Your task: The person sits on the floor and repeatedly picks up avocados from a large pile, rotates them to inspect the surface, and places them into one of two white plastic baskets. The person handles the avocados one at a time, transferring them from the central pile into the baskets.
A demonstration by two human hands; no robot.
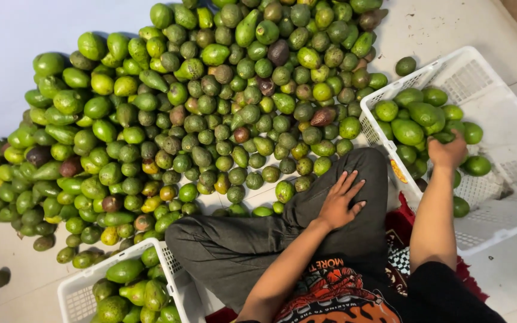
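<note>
Seated cross-legged on pale floor (7,36), facing a broad heap of avocados (210,113) spread almost to the knees. Left hand (340,202) flat on the dark-trousered knee (330,179), fingers spread wide, holding nothing. Right hand (447,151) reaching into the white crate (480,72) at the right, fingers curled around a green avocado (444,137) — resting among the other fruit piled against the crate's near-left wall. Far half of that crate bare mesh, with open room toward its right rim. One stray avocado (406,65) on the floor just beyond the crate's far corner. Second white crate (79,296) at lower left, partly filled, its rim close to the left knee and the heap's near edge. Narrow strip of bare floor between heap and legs; wider bare floor at upper left.
</note>
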